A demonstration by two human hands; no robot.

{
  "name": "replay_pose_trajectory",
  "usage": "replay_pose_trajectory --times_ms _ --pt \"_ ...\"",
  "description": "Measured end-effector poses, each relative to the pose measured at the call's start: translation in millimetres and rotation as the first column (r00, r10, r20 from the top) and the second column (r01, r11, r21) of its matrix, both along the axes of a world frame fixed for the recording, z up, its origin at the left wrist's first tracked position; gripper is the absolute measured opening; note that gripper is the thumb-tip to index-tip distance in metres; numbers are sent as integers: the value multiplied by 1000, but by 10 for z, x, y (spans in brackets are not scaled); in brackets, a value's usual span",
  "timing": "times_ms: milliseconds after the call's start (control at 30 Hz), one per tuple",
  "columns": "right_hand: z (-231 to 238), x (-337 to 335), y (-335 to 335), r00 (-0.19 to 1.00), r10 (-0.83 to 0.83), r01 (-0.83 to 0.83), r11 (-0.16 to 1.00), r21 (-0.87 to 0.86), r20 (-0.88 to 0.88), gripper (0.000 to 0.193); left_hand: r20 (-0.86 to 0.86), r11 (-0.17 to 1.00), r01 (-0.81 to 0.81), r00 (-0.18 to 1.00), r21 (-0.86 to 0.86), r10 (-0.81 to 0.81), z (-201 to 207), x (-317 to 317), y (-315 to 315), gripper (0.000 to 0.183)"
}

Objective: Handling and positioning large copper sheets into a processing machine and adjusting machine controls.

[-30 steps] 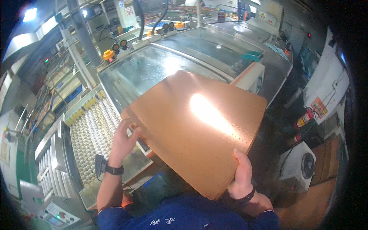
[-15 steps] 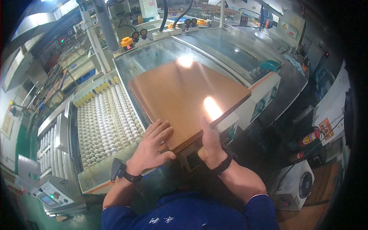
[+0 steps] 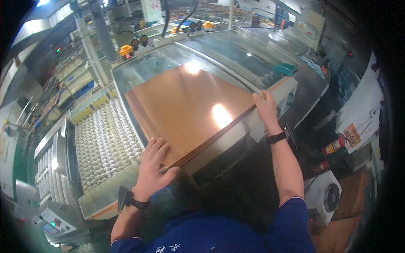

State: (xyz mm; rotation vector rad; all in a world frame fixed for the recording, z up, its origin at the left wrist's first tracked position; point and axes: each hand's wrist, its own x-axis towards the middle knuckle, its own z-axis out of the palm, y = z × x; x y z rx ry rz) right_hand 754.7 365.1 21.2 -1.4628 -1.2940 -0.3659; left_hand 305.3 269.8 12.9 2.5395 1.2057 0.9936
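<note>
A stack of copper-coloured panels (image 3: 185, 109) with a shiny top lies on the clear cover of a conveyor machine. My left hand (image 3: 155, 170) rests at the stack's near left corner, fingers stretched over the top and thumb apart along the front edge. At the right corner, my right hand (image 3: 266, 110) has its fingers bent over the edge and its thumb against it, pinching the panel there. The underside of the stack and the tips of the right fingers are partly hidden.
To the left runs a conveyor bed of white rollers (image 3: 105, 143), with a control panel (image 3: 52, 223) at its near end. A second clear cover (image 3: 228, 52) lies beyond the stack. Fire extinguishers (image 3: 333, 145) and a white box with a fan (image 3: 322, 196) stand at right.
My right hand has moved from the near front edge along to the stack's right corner. My left hand stays at the near left corner. The whole view has shifted slightly.
</note>
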Motion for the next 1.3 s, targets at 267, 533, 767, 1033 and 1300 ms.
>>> replay_pose_trajectory --times_ms 267,533,767,1033,1300 --pt "-190 -66 231 898 150 -309 884 -350 -415 57 45 999 -2 999 -48 4 43 -87 -37 67" --pt "-90 -293 -71 971 103 -176 917 -357 -216 58 227 980 -36 971 -198 81 -101 -323 -78 71" --pt "-103 -168 59 958 257 -212 933 -291 125 45 574 767 -97 605 -634 552 -134 -55 -55 55" --pt "246 -409 45 891 452 -384 803 -456 45 41 517 575 -44 388 -817 763 68 -461 47 14" --pt "269 -428 285 953 296 -207 800 -564 70 56 692 753 76 466 -653 552 -1077 -1762 404 34"
